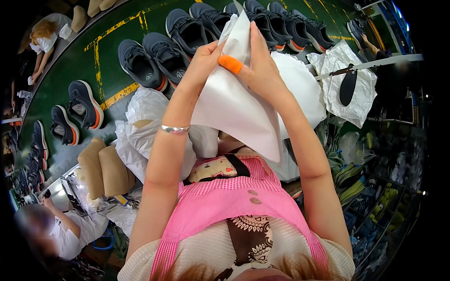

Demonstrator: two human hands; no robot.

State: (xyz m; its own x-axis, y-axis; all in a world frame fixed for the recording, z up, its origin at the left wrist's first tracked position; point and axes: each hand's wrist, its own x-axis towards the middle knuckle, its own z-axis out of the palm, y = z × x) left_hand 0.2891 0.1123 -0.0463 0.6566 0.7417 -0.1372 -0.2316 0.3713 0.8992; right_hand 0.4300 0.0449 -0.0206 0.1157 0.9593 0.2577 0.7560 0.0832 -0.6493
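Observation:
Up in front of me, both hands grip a sheet of white paper [234, 105], which is gathered to a point at the top and hangs down toward my apron. My left hand [205, 63] pinches its left edge. On the right edge, my right hand [265, 72] is closed, its thumb in an orange finger cover [230, 64] pressing across the sheet. Behind the right wrist lies more white paper [302, 91]. Crumpled white tissue [145, 110] is heaped beside my left forearm. Just beyond the hands stand dark grey shoes [187, 30] with orange-edged soles.
A green surface with yellow lines [112, 35] carries several more shoes [85, 104]. Beige shoe inserts [115, 171] stand at the left. A black insole [348, 88] lies on tissue at the right, near a pale rail [391, 62]. Co-workers are at far left and lower left.

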